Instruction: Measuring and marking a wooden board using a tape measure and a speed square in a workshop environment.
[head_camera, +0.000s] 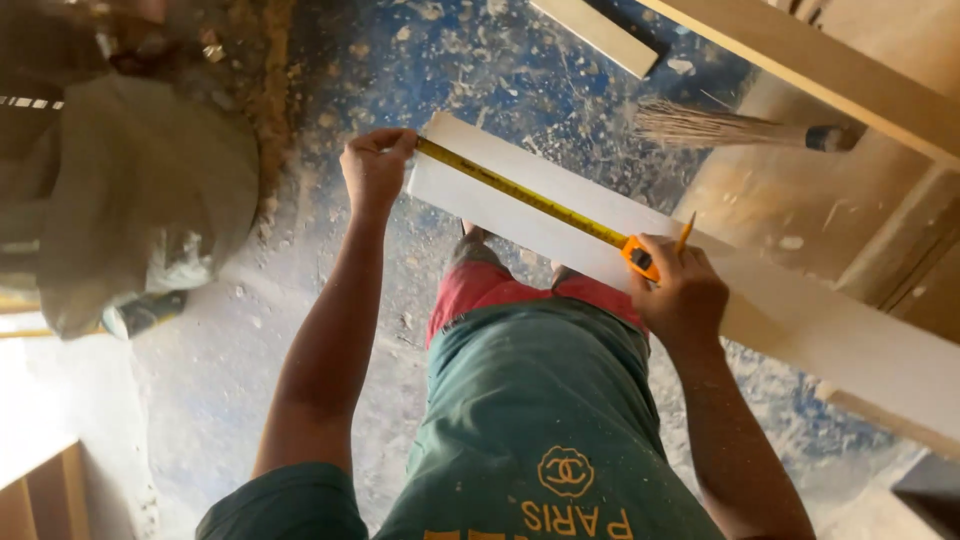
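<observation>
Over at the far left, a grey sack (130, 190) slumps on the dusty floor (330, 330). Next, the left hand (375, 165) pinches the end of a yellow tape measure (520, 195) against the end of a white board (600, 260). Tape runs along the board's upper edge to the right hand (685, 295), closed on the orange case and a pencil (684, 233). Beyond the board's far edge, a broom (740, 128) lies on the floor.

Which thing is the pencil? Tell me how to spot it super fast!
Find the long white board slanting across the dusty blue floor. A yellow tape measure runs along it, from the left hand at the board's end to the right hand. The pencil pokes up from that right hand: a thin orange-yellow stick, far shorter than the tape.
</observation>
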